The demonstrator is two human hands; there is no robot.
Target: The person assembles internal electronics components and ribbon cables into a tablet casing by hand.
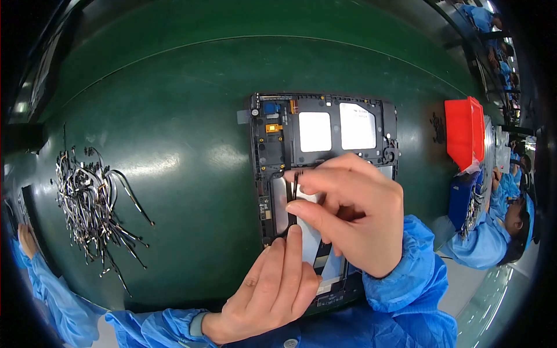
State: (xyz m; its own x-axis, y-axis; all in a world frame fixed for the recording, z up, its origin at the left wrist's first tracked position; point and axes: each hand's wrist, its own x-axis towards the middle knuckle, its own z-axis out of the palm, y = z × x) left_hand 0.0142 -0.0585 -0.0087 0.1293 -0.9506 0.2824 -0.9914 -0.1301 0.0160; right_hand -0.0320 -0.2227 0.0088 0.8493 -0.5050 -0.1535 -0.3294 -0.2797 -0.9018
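Note:
In front of me lies an opened tablet-like device (277, 152) with a black frame, white panels and small parts inside. My right hand (362, 214) is over its middle, thumb and forefinger closed on a thin black cable (295, 184). The cable stands along the device's left-hand channel, and its lower part passes near my left fingertips. My left hand (270, 284) rests on the lower left of the device, fingers stretched side by side, the forefinger tip pressing by the black strip. Its thumb is hidden.
A tangled pile of thin black and silver cables (96, 203) lies on the green tabletop (191, 116) at left. At right are small black pieces (437, 127), a red bin (464, 133) and a blue bin (461, 200). People in blue work at both sides.

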